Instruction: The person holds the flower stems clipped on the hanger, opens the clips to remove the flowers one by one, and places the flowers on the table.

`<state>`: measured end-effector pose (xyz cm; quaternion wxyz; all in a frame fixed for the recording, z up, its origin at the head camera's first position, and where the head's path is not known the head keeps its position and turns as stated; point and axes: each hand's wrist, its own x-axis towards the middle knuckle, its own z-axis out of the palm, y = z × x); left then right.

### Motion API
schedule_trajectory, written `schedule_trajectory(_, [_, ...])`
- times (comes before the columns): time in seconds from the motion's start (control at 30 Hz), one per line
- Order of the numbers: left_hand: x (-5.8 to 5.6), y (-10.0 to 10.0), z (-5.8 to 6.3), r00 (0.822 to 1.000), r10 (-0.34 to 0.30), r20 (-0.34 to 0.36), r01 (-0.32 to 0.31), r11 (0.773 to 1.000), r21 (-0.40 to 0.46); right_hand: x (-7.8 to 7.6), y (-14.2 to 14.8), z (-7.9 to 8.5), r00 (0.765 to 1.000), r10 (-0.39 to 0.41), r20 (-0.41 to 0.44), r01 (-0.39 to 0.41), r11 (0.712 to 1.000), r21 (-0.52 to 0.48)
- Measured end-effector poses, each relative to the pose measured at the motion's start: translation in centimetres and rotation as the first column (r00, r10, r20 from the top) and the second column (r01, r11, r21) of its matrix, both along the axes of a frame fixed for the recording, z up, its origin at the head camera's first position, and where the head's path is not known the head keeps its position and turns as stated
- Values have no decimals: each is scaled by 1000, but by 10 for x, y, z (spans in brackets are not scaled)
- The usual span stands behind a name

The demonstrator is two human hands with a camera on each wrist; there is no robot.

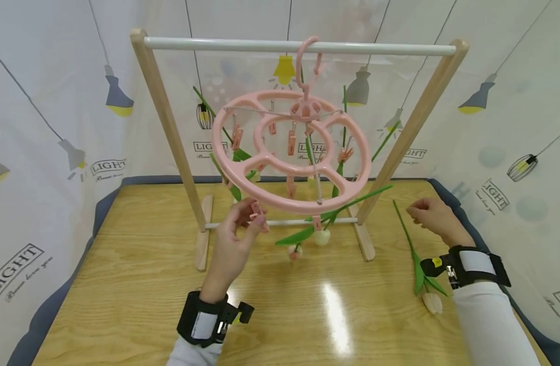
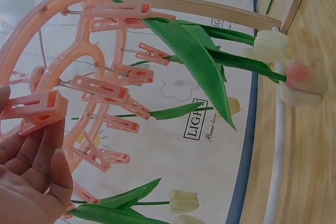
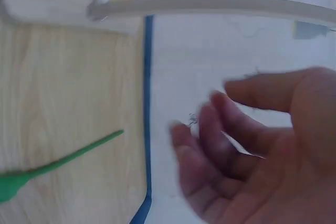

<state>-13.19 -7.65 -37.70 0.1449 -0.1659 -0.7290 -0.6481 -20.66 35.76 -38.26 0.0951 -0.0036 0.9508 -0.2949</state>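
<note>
My left hand point(image 1: 234, 239) pinches a pink clothespin point(image 1: 259, 216) at the near left edge of the round pink clip hanger point(image 1: 243, 183). In the left wrist view the clothespin point(image 2: 39, 111) sits between thumb and fingers, with no stem in it. Other clips hold artificial tulips point(image 2: 191, 56) head down, among them a white one point(image 1: 322, 237) and a pinkish one point(image 1: 295, 252) at the near rim. My right hand point(image 1: 433, 217) hovers at the right with loosely bent fingers and nothing in them. Below it, a white tulip point(image 1: 432, 303) with a green stem lies on the table.
A wooden stand point(image 1: 167, 127) with a white top bar point(image 1: 225, 44) carries the hanger by its hook point(image 1: 303, 56). Its feet point(image 1: 363, 239) rest on the wood-grain table point(image 1: 138, 284). Lamp-printed cloth point(image 1: 42, 168) encloses the back and sides.
</note>
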Motion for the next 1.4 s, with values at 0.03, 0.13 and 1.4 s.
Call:
schedule_trajectory(0.03, [0,0,1,1000,-6,3,6,1000,13,1,-1,2,999,15,52,-13,999,-29])
schedule_trajectory(0.13, [0,-1,2,1000,-22,9,22,999,45,3,-10,10,986,90,138,-78,993,-93])
schedule_trajectory(1.4, [-3,-7,5,999,14,34,-16,997,75,39,-131,63,868,489,-85,-466,742,-483])
